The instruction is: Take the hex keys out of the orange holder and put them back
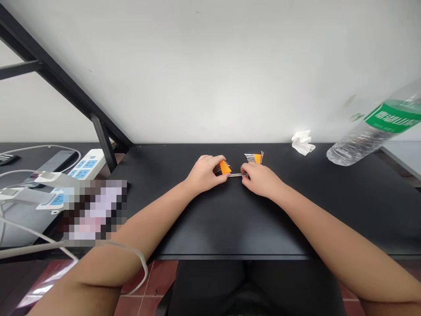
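My left hand is closed around an orange hex key holder, with metal keys partly showing between thumb and fingers. A thin metal rod, which looks like a hex key, runs from my left thumb tip to my right hand. The fingers of my right hand are curled and pinch its right end. Just behind that hand, a second orange hex key holder lies on the black table, several silver keys pointing left out of it. My fingers hide part of the held holder.
A crumpled white tissue and a clear bottle with a green label stand at the back right. On the left are a power strip with chargers, white cables, a blurred-out phone-like item and a black metal frame.
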A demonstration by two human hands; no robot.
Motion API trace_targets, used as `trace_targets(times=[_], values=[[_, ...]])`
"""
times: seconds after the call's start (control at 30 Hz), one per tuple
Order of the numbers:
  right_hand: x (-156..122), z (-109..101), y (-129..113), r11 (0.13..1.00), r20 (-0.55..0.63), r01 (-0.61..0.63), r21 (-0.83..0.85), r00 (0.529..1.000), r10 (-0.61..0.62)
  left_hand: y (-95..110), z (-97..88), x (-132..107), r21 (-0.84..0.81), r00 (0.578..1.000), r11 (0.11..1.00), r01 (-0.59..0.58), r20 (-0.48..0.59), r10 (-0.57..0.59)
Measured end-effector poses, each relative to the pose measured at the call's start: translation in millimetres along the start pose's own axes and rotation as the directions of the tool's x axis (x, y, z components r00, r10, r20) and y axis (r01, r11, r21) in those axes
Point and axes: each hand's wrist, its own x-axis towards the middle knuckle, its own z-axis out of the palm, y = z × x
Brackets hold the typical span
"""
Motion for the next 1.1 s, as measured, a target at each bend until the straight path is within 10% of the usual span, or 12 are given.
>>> trace_targets(times=[0.3,0.53,0.73,1.1], values=[[2,0,-15,0.916,-0.280,0.292,0.275,0.936,-0.215,10,2.6,-3,-0.026,0.997,0.997,-0.074,-0.023,0.074],[3,-4,-11,0.935,-0.328,0.204,0.290,0.939,-0.103,1,1.0,0,0.085,0.998,0.995,-0.060,0.029,0.057],[9,-12,19,0.983,-0.110,-0.069,0.168,0.990,0.088,-15,0.1,3,0.179,1.000,0.984,-0.012,0.018,0.009],[-2,-5,0,0.996,-0.006,0.072,0.052,0.997,-0.072,-14,0.6,2,0.166,1.000,0.986,-0.005,-0.004,0.006]])
